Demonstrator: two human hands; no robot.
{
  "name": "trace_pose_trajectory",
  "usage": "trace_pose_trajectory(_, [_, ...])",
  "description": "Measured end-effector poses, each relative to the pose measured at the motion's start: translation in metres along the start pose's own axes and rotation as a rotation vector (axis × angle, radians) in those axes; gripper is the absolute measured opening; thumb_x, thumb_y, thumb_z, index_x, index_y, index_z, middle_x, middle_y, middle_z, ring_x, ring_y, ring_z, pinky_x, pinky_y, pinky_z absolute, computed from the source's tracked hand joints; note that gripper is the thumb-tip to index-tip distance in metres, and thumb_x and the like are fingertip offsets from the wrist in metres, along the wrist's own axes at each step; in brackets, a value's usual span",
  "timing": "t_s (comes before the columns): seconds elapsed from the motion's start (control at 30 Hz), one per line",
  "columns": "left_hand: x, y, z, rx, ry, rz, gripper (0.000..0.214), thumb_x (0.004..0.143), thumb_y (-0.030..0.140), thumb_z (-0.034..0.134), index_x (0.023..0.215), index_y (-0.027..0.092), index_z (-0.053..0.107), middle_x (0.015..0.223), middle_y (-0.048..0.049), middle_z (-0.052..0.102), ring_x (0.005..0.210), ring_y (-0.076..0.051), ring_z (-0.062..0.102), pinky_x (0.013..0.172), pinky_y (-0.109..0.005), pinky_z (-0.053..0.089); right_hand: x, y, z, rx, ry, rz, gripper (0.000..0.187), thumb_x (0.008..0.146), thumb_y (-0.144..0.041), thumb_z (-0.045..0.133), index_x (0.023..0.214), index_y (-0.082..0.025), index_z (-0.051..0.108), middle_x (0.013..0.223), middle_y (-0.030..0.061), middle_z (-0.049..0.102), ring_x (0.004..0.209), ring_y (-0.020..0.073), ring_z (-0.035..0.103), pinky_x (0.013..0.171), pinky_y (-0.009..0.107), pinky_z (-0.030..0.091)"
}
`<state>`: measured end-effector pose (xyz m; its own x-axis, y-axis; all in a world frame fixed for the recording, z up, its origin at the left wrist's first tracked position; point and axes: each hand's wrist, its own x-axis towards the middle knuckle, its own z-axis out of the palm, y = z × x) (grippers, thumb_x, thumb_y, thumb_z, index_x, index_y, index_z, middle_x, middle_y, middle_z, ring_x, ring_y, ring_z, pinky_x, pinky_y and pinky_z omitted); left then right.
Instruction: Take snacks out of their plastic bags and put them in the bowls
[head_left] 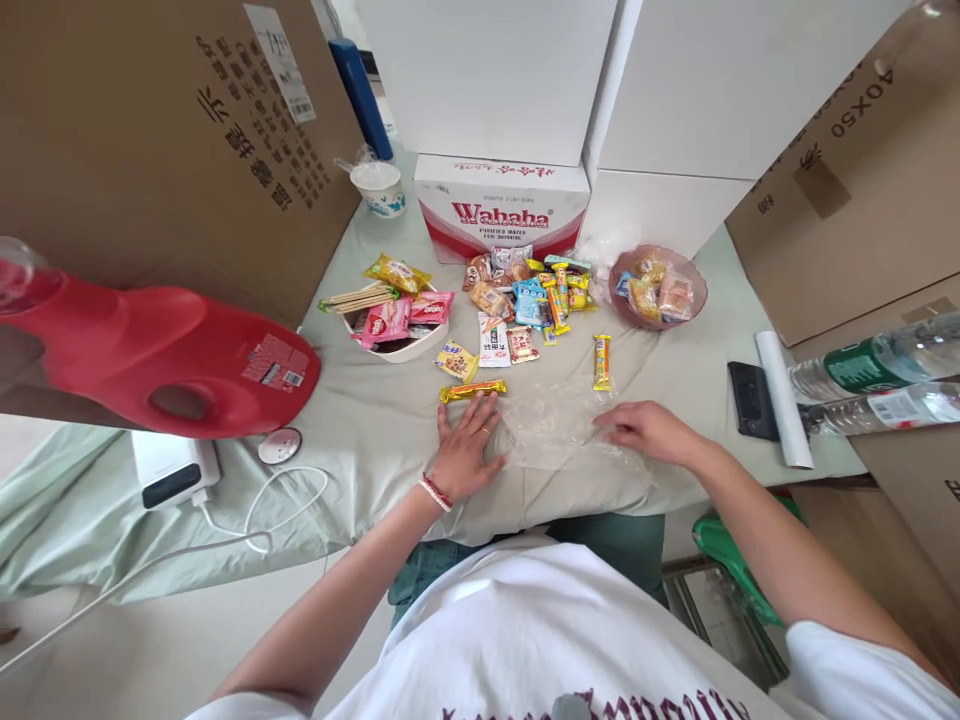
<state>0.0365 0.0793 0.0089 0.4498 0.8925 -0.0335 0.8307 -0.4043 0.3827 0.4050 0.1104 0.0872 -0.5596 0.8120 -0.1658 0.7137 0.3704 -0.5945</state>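
Observation:
A clear plastic bag [559, 425] lies flat on the pale green cloth [375, 430] in front of me. My left hand [466, 452] rests flat on the cloth with fingers spread, touching the bag's left edge. A bead bracelet circles that wrist. My right hand [646, 430] lies on the bag's right edge, fingers curled together on the plastic. Just beyond my left hand sits a gold snack bar [472, 391]. A yellow bar [602, 361] stands past the bag. Several small snack packets [525, 300] are heaped further back.
A white bowl [397, 345] with snacks sits left, a pink bowl [658, 288] right, a Wahaha carton [501, 208] behind. A red jug [150, 350], power bank [174, 468] and cable lie left. A phone [751, 400], paper roll [784, 400] and water bottles [877, 385] lie right. Cardboard boxes flank both sides.

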Motion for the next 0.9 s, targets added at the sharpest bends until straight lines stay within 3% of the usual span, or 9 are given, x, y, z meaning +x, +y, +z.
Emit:
trace_pose_trajectory(0.1, [0.006,-0.003,-0.001,0.017,-0.013,0.01,0.066,0.089,0.041,0.057,0.152,0.022,0.051,0.17,-0.0148,0.03,0.158,-0.039,0.026,0.121,-0.077,-0.009,0.025,-0.036,0.021,-0.143,-0.302,-0.182,0.036,0.089,-0.034,0.073,0.124,-0.033,0.077,0.103,0.0038,0.078,0.089,0.0214,0.071,0.079,0.028,0.052])
trace_pose_trajectory(0.17, [0.011,-0.007,-0.003,0.005,-0.013,-0.01,0.066,0.089,0.041,0.057,0.152,0.022,0.05,0.17,-0.015,0.031,0.158,-0.039,0.027,0.122,-0.076,-0.006,0.028,-0.059,0.038,-0.24,-0.401,-0.33,0.042,0.088,-0.034,0.076,0.13,-0.034,0.074,0.103,0.0052,0.075,0.09,0.0213,0.068,0.079,0.028,0.051])
trace_pose_trajectory(0.27, [0.018,-0.013,-0.008,-0.06,0.021,-0.042,0.067,0.088,0.044,0.06,0.15,0.021,0.052,0.169,-0.0148,0.034,0.158,-0.039,0.024,0.124,-0.075,0.004,0.022,-0.083,0.067,-0.331,-0.332,-0.473,0.036,0.091,-0.031,0.074,0.126,-0.032,0.075,0.115,0.0087,0.07,0.103,0.0251,0.063,0.088,0.035,0.051])
trace_pose_trajectory(0.37, [0.016,-0.009,-0.019,-0.154,0.198,-0.088,0.059,0.086,0.043,0.062,0.141,0.021,0.059,0.162,-0.0138,0.046,0.155,-0.038,0.031,0.124,-0.067,0.023,0.017,-0.091,0.093,-0.313,-0.21,-0.491,0.039,0.092,-0.018,0.066,0.129,-0.029,0.072,0.14,0.0108,0.061,0.125,0.0289,0.055,0.104,0.045,0.048])
trace_pose_trajectory(0.47, [0.009,0.017,-0.03,-0.229,0.488,-0.152,0.034,0.092,0.03,0.053,0.122,0.022,0.068,0.134,-0.0121,0.066,0.135,-0.031,0.053,0.116,-0.055,0.042,0.022,-0.09,0.109,-0.283,-0.144,-0.469,0.044,0.091,-0.011,0.062,0.133,-0.025,0.07,0.16,0.01,0.045,0.147,0.0304,0.039,0.122,0.054,0.034])
trace_pose_trajectory(0.53, [0.008,0.042,-0.035,-0.301,0.542,-0.104,0.031,0.095,0.02,0.044,0.112,0.023,0.07,0.115,-0.0092,0.071,0.117,-0.025,0.063,0.106,-0.046,0.05,0.029,-0.087,0.116,-0.278,-0.142,-0.476,0.037,0.093,-0.011,0.06,0.126,-0.023,0.073,0.161,0.0095,0.046,0.152,0.0297,0.033,0.127,0.055,0.027])
trace_pose_trajectory(0.67, [0.018,0.068,-0.025,-0.259,0.301,0.093,0.037,0.096,0.016,0.041,0.115,0.021,0.072,0.119,-0.0115,0.073,0.117,-0.024,0.066,0.106,-0.046,0.052,0.042,-0.082,0.125,-0.243,-0.127,-0.461,0.025,0.099,-0.015,0.056,0.11,-0.018,0.079,0.139,0.0136,0.066,0.149,0.0276,0.042,0.127,0.051,0.03])
trace_pose_trajectory(0.77, [0.019,0.053,-0.008,-0.028,0.158,0.155,0.043,0.102,0.027,0.041,0.135,0.019,0.067,0.147,-0.0153,0.062,0.144,-0.031,0.05,0.124,-0.057,0.031,0.037,-0.069,0.126,-0.193,-0.122,-0.455,0.024,0.096,-0.018,0.063,0.115,-0.02,0.078,0.144,0.0129,0.063,0.15,0.0274,0.041,0.127,0.051,0.032])
trace_pose_trajectory(0.9, [0.002,0.022,0.013,0.134,0.086,0.126,0.06,0.104,0.048,0.042,0.158,0.024,0.044,0.169,-0.0151,0.035,0.156,-0.034,0.033,0.128,-0.065,0.008,0.009,-0.034,0.112,-0.042,-0.089,-0.419,0.043,0.088,-0.007,0.062,0.127,-0.022,0.074,0.161,0.0113,0.047,0.153,0.0264,0.038,0.123,0.048,0.039])
